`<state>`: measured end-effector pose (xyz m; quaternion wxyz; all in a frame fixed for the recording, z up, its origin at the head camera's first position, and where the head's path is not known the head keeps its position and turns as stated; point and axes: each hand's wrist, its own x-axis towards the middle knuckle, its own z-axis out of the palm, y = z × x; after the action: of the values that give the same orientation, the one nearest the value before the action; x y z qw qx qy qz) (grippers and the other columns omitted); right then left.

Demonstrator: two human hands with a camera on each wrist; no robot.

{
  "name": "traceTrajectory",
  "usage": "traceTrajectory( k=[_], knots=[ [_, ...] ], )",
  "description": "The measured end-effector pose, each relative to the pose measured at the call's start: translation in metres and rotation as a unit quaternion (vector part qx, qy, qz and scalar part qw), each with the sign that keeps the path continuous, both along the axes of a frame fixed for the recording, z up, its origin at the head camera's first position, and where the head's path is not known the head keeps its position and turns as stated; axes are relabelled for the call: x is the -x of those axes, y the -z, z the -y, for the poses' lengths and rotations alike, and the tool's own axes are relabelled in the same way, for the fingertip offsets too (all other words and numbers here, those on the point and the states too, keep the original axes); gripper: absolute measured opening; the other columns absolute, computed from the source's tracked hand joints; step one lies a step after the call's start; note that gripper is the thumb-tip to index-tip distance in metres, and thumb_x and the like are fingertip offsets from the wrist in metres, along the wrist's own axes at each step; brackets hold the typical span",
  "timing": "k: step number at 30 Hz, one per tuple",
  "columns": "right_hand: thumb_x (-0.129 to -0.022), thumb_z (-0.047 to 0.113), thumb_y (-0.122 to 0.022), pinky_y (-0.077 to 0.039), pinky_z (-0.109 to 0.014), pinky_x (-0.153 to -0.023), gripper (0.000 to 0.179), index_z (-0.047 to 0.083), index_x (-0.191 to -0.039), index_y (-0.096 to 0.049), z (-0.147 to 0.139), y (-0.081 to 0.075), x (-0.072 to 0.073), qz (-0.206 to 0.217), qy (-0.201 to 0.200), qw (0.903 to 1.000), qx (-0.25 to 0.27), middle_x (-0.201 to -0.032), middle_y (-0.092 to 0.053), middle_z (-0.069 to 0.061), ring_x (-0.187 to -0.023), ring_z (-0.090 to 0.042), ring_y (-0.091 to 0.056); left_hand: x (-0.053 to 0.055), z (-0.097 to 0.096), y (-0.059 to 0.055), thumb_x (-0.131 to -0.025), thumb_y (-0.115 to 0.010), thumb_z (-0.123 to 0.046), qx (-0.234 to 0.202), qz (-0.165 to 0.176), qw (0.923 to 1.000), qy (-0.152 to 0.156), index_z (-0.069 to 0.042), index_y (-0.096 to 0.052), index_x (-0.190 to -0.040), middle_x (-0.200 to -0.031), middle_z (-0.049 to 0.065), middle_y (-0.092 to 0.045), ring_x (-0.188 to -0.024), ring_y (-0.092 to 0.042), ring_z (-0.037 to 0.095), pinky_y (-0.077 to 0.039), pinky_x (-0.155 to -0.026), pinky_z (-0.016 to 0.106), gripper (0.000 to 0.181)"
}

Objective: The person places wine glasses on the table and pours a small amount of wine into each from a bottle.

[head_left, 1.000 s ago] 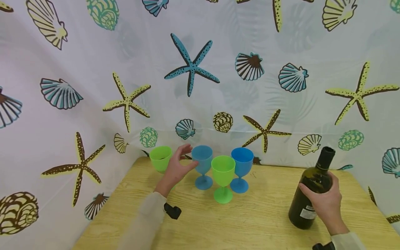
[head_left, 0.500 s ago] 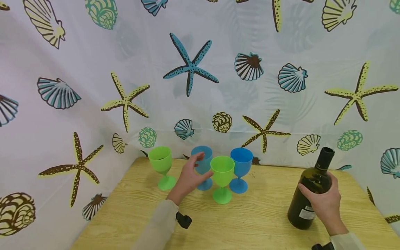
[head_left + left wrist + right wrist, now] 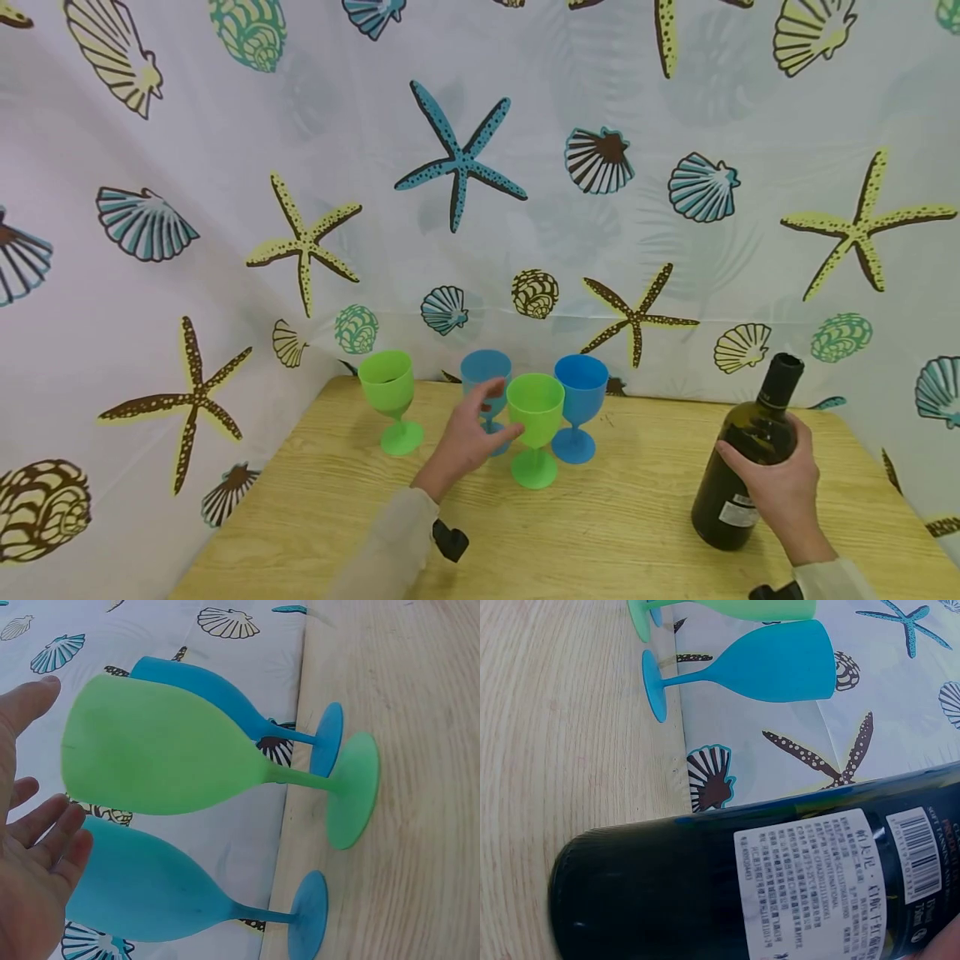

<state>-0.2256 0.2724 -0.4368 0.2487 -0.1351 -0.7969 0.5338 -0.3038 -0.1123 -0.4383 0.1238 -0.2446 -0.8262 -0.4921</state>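
My left hand (image 3: 465, 437) is beside the front green goblet (image 3: 536, 412), its thumb and fingers spread apart around the left side of the bowl. In the left wrist view the fingers (image 3: 49, 832) look relaxed and hold nothing; whether any fingertip touches the goblet I cannot tell. Behind that hand stands a blue goblet (image 3: 486, 367), partly covered by it. A darker blue goblet (image 3: 583, 387) is just behind the green one. At right, my right hand (image 3: 787, 492) grips a dark wine bottle (image 3: 723, 475) around its body, neck up. The right wrist view shows its white label (image 3: 810, 885).
Another green goblet (image 3: 387, 387) stands farther left on the wooden table (image 3: 600, 533). A white curtain (image 3: 510, 242) printed with shells and starfish hangs behind the table and along its left and right sides.
My left hand has moved right, from beside the left green goblet, across the front of the blue one, to the front green goblet. My right hand and the bottle stay put.
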Motion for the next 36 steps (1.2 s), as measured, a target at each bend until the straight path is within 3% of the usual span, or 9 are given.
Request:
traceTrajectory(
  k=[9, 17, 26, 36],
  knots=[
    [-0.074, 0.025, -0.082, -0.039, -0.052, -0.092, 0.094, 0.011, -0.147, -0.024, -0.001, 0.0, 0.001, -0.002, -0.003, 1.0, 0.001, -0.132, -0.044, -0.02, -0.116, -0.037, -0.047, 0.001, -0.009, 0.007, -0.081, -0.077, -0.026, 0.002, 0.005, 1.0, -0.004, -0.006, -0.036, -0.142, -0.138, 0.012, -0.045, -0.124, -0.045, 0.035, -0.041, -0.097, 0.049, 0.076],
    [-0.074, 0.025, -0.082, -0.039, -0.053, -0.093, 0.094, 0.011, -0.147, -0.023, -0.001, 0.0, 0.001, -0.001, -0.005, 1.0, 0.003, -0.133, -0.044, -0.021, -0.117, -0.038, -0.046, 0.001, -0.014, 0.008, -0.082, -0.075, -0.032, 0.005, 0.028, 0.9996, -0.01, -0.008, -0.032, -0.145, -0.14, 0.01, -0.042, -0.127, -0.043, 0.026, -0.038, -0.102, 0.046, 0.081],
    [-0.074, 0.026, -0.082, -0.038, -0.053, -0.093, 0.094, 0.012, -0.147, -0.024, -0.001, 0.0, 0.001, -0.002, 0.0, 1.0, 0.002, -0.133, -0.044, -0.021, -0.117, -0.038, -0.046, 0.003, -0.017, 0.009, -0.082, -0.075, -0.037, 0.016, 0.036, 0.9991, -0.015, -0.006, -0.027, -0.147, -0.141, 0.011, -0.041, -0.128, -0.041, 0.028, -0.035, -0.103, 0.049, 0.086],
    [-0.073, 0.024, -0.082, -0.038, -0.052, -0.092, 0.093, 0.01, -0.146, -0.026, 0.001, 0.001, 0.0, -0.007, 0.007, 0.9999, -0.003, -0.132, -0.045, -0.021, -0.116, -0.037, -0.047, 0.009, -0.021, 0.011, -0.08, -0.074, -0.044, 0.033, 0.051, 0.9975, -0.036, -0.007, -0.026, -0.148, -0.142, 0.009, -0.041, -0.127, -0.042, 0.026, -0.038, -0.101, 0.043, 0.091]
  ],
)
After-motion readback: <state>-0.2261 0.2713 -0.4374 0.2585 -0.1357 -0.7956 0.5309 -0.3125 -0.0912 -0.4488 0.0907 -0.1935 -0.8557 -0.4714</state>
